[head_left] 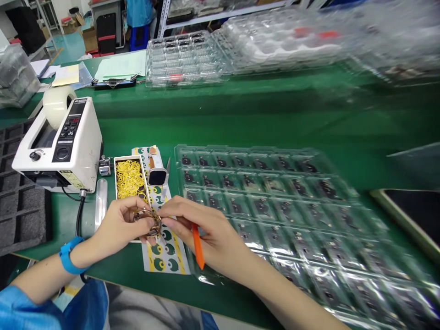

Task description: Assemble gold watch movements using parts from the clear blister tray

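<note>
My left hand [118, 225] is closed, thumb and fingers pinching a small round metal part [157, 225] with a gold-brown look. At the right edge of this part, the thumb and index finger of my right hand [211, 233] are pressed together. A slim orange pointed tool [198, 247] sticks out below my right hand, tucked among its fingers; its other end is hidden. Beneath both hands lies a sheet of yellow and green stickers [167, 263]. Just beyond my left hand stands a white box [116, 158] of thin yellow rings [129, 178].
A clear compartment tray [247, 201] holding many dark parts fills the right side. A tape dispenser [80, 151] stands left, near a tally counter [105, 166] and black foam tray [24, 220]. A smartwatch [157, 176] rests on the sheet. Stacked clear trays [187, 59] sit on the back ledge.
</note>
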The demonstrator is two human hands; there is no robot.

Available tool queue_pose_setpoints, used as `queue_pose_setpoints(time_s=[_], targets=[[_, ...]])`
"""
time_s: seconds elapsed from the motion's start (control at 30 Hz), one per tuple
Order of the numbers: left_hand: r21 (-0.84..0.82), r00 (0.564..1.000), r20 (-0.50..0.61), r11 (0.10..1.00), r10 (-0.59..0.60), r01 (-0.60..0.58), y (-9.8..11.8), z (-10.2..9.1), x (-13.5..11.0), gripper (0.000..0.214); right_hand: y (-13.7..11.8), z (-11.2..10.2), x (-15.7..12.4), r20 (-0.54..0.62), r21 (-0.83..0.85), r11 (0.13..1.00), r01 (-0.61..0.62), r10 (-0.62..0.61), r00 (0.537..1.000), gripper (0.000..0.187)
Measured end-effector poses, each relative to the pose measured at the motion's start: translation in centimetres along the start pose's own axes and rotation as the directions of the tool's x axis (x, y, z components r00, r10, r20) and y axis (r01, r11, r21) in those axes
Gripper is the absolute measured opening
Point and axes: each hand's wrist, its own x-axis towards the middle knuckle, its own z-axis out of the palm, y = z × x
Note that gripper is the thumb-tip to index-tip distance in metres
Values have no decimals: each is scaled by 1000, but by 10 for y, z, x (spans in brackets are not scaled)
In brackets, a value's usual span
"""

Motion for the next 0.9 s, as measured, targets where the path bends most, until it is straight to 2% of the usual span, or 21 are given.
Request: queue_pose_setpoints(time_s=[0.17, 0.4, 0.5, 0.57, 0.6, 0.63, 0.7, 0.73, 0.77, 0.8, 0.83, 0.9], targets=[[78, 997, -29, 994, 75, -72, -1, 0, 1, 19, -2, 9, -3, 18, -50, 999, 5, -4, 1000, 14], [36, 998, 19, 998, 58, -59, -2, -1, 2, 23, -3, 2, -4, 133, -71, 989, -131, 139, 981, 23], [59, 997, 37, 995, 74, -77, -2, -1, 3, 29, -2, 3, -5, 95, -35, 979, -200, 202, 975, 32], [162, 984, -5, 972, 175, -172, -3, 0, 3, 28, -1, 7, -5, 36, 25, 956, -293, 292, 956, 39], [260, 961, -39, 932, 272, -253, -5, -1, 3, 25, -2, 9, -4, 10, 65, 936, -345, 345, 938, 43], [381, 918, -60, 859, 392, -342, -7, -1, 3, 21, -3, 10, -4, -6, 112, 912, -395, 398, 917, 46], [632, 784, -7, 610, 621, -478, -14, -4, 4, 15, -6, 13, -1, 11, 224, 852, -472, 482, 876, 52], [725, 719, 60, 465, 692, -508, -18, -6, 4, 18, -7, 15, 0, 44, 287, 814, -505, 515, 856, 53], [787, 676, 138, 334, 724, -518, -22, -8, 4, 23, -9, 17, 1, 80, 353, 769, -533, 542, 836, 54], [826, 657, 211, 228, 723, -515, -26, -8, 3, 28, -9, 19, 1, 116, 417, 718, -558, 567, 816, 54], [853, 662, 260, 154, 703, -499, -29, -9, 2, 31, -10, 21, 1, 149, 473, 665, -578, 586, 796, 53], [882, 699, 283, 109, 657, -459, -32, -7, -1, 35, -8, 23, -1, 163, 539, 606, -585, 607, 778, 50]])
